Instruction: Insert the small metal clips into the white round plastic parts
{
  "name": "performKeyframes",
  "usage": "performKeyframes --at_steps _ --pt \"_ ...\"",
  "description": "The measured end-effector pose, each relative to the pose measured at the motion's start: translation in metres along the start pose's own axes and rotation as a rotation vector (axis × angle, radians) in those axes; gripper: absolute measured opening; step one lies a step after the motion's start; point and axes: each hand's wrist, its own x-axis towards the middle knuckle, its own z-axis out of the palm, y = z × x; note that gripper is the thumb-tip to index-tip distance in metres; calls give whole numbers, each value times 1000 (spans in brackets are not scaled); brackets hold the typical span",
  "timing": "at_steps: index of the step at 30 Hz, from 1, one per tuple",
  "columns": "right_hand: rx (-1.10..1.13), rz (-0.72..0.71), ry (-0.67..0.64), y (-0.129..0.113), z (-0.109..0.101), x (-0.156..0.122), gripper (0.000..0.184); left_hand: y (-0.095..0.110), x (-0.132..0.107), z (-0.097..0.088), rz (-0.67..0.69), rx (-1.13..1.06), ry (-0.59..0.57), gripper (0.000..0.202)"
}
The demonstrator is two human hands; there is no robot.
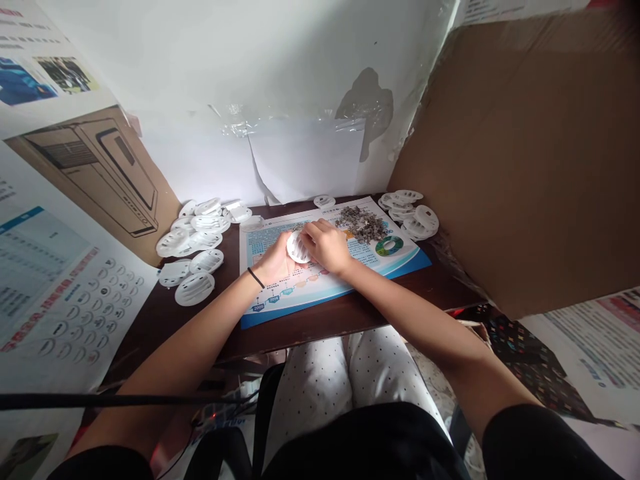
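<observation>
A round white slotted plastic disc (299, 248) is held over the middle of a printed sheet. My left hand (276, 259) is closed around its left side and underside, a black band on the wrist. My right hand (327, 245) lies over the disc's right side with its fingers bent together; whatever those fingertips pinch is hidden behind the hand. Just beyond the right hand sits a heap of small grey-brown metal-looking pieces (367, 225), each too small to make out.
More white discs (195, 288) lie in overlapping groups at the left, with another pile (420, 220) at the right. A single disc (325, 201) rests near the back wall. Cardboard panels (520, 160) enclose both sides of the dark table (320, 320). A black cable (125, 400) crosses the lower left.
</observation>
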Motion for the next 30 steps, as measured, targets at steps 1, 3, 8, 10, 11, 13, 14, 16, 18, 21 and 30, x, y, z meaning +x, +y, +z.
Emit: performKeyframes --at_steps 1,3,8,10,11,13,14,16,18,21,30 --pt "-20 -8 -5 -1 0 0 19 0 0 0 3 -2 9 35" --pt "-50 -28 -17 -1 0 -1 20 0 0 0 6 1 25 35" --pt "-71 -44 -53 -2 2 -3 18 -1 1 0 16 -1 51 35" --pt "-54 -52 -69 -2 3 -3 19 -1 1 -1 23 -13 60 33" --pt "-45 -63 -73 -2 3 -3 20 -1 1 -1 26 -21 61 32" --pt "-33 -89 -73 -2 5 -4 21 -2 1 -2 36 -29 56 31" --pt "-33 -99 -70 -2 6 -4 22 -2 2 -2 41 -27 58 30" --pt "-41 -114 -66 -2 7 -5 23 -3 2 -2 51 -18 72 30" --pt "-54 -126 -67 -2 8 -5 24 -3 1 -1 56 -13 82 31" --pt "-67 -155 -84 -2 7 -6 23 -4 0 0 54 -1 85 31" --pt "58 -91 -60 -1 10 -5 25 -1 -2 6 62 -28 126 28"
